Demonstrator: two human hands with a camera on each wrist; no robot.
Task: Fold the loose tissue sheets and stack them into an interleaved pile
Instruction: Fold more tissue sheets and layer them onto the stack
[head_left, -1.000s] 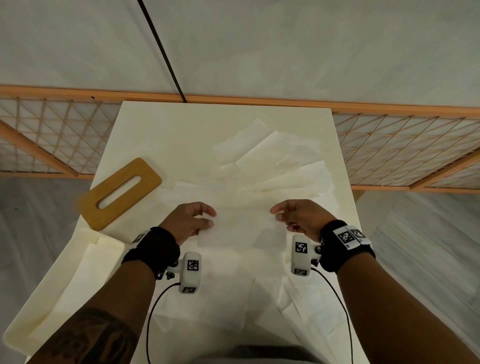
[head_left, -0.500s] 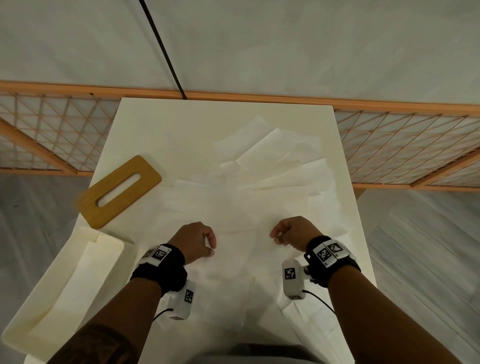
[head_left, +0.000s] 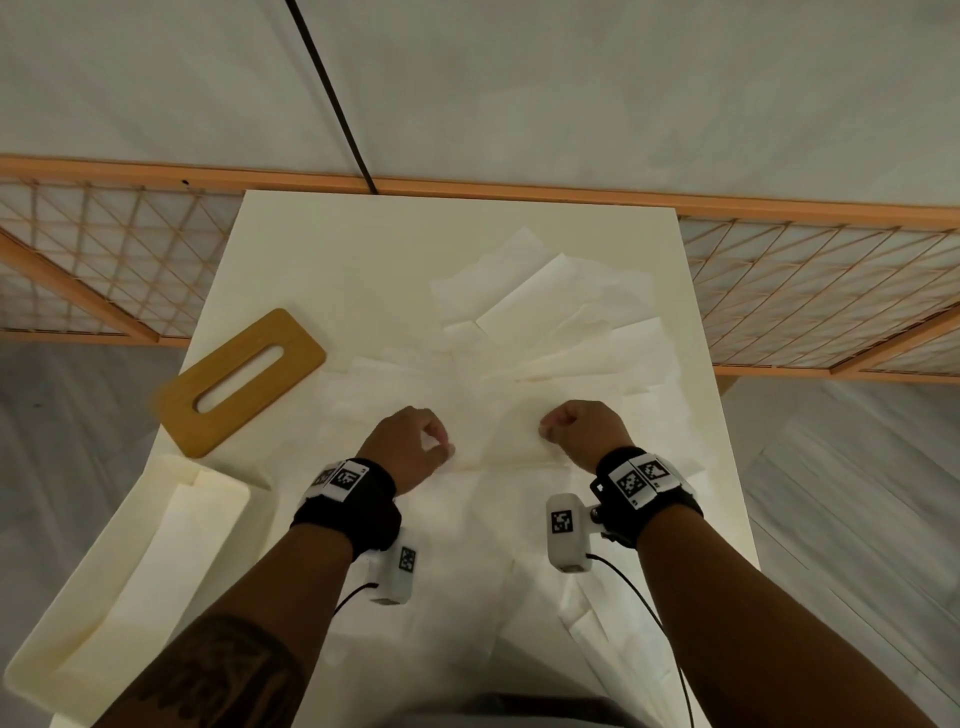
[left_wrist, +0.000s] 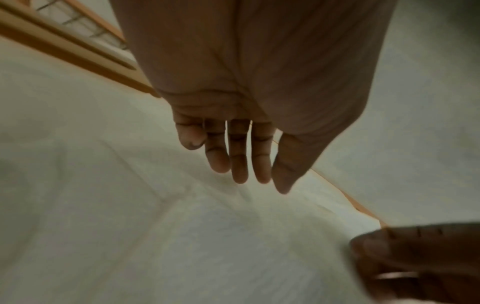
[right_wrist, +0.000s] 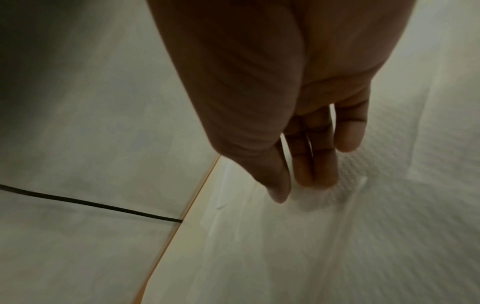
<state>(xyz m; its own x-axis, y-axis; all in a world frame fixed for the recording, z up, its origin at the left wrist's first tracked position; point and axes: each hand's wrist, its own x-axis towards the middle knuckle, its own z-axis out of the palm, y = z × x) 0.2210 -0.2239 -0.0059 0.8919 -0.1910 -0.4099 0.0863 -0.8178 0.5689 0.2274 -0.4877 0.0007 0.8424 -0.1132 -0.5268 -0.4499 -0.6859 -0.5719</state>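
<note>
Step now: folding one tissue sheet (head_left: 498, 436). It lies flat in the middle of the tabletop (head_left: 311, 260), on top of other sheets, w/ a hand at each end. A long line runs along its near side btw the two wrists. I think that's the fold, just made or being made.

Right hand (head_left: 582, 431): the grip looks closed on the sheet's right end. In the wrist view the thumb and fingertips (right_wrist: 317, 176) meet on the paper, and it bunches up a bit there.

Left hand (head_left: 410, 441): thumb and first finger make a small ring at the sheet's left end. Looks like a pinch from above. But in the wrist view the fingers (left_wrist: 239, 160) hang nearly straight and I see no paper btw them. So can't tell if this grip holds the sheet or only touches it.

More loose sheets (head_left: 561, 312) lie spread out at the far right, and more lie near the body. So lots left to fold, I'd say.

At left there's a cream box (head_left: 228, 486) w/ what looks like a paper pile (head_left: 156, 561) in it, and a wooden lid (head_left: 241, 382) w/ a slot just past it.

Next move, my guess: press the fold flat, both ends even. Then lift the sheet softly and tuck it into the pile, half under, half over. Thin paper tears and slides, so go slow, light touch.
</note>
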